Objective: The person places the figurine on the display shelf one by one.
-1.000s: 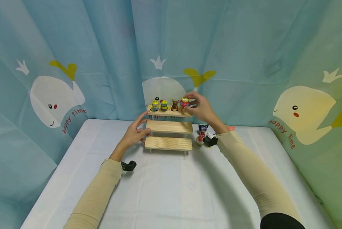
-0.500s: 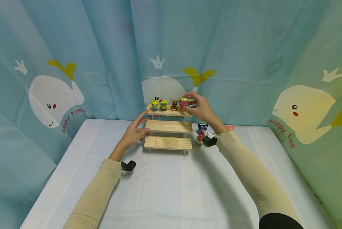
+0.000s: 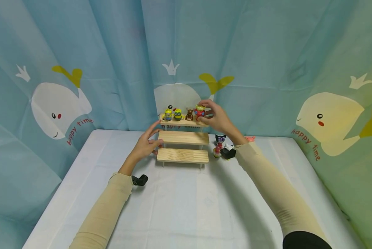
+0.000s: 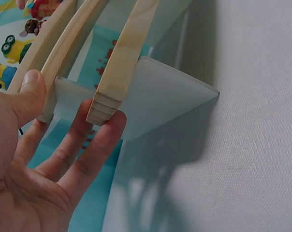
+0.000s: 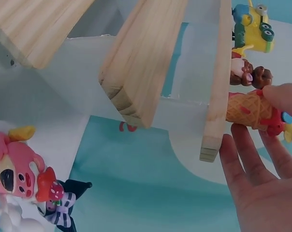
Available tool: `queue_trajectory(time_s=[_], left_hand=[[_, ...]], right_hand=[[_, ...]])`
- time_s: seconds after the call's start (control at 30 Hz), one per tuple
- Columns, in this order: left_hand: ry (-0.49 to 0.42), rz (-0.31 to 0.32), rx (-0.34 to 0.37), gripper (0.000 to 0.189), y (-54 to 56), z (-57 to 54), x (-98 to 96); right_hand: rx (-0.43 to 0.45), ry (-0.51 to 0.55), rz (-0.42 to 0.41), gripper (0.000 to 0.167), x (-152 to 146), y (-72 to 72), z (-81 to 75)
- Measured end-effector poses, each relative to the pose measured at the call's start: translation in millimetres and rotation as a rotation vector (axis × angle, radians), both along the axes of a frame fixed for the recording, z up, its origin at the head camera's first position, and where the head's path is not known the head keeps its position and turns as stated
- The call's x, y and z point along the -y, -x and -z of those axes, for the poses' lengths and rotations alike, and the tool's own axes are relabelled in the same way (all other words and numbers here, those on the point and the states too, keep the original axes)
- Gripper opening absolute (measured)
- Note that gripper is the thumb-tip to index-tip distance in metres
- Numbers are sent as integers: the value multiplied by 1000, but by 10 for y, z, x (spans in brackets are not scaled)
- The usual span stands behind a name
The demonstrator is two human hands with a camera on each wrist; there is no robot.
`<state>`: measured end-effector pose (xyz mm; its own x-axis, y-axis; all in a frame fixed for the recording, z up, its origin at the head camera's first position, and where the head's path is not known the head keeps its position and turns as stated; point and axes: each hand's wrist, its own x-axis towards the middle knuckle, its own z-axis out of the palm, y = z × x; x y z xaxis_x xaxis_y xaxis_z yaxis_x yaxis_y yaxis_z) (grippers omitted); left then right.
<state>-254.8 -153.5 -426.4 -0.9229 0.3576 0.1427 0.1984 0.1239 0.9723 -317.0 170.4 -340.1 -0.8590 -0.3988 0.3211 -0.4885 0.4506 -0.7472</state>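
A three-tier wooden shelf stand [image 3: 183, 137] with pale translucent side supports stands at the table's back. My left hand [image 3: 145, 144] grips its left end, thumb against the middle board and fingertips at the lowest board's end [image 4: 103, 108]. At the top board's right end, my right hand [image 3: 217, 116] pinches a small red toy figure [image 3: 200, 111] with a waffle-cone lower body [image 5: 248, 110]. Thumb and fingers lie on opposite sides of it, its base right at the board. To its left on the same board are a brown animal figure [image 3: 189, 114] and two yellow Minion figures [image 3: 178, 114].
Right of the stand, more toys lie on the table, among them a dark-eared figure [image 3: 220, 139] and a pink one [image 5: 18, 166]. A pink item [image 3: 250, 139] shows behind the right wrist. A blue curtain [image 3: 111, 86] hangs close behind the stand.
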Motion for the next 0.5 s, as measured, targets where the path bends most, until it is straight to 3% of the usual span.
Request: queue_trajectory(time_s=[0.27,0.5], left_hand=[[0,-1,-2,79,-8,-13,-11],[-4,2,-2,79,-7,-8,-3]], right_hand=[[-24,-9,-39,55,-68,-47,-15],[-66,-22,-40,61,-158,-315,-172]])
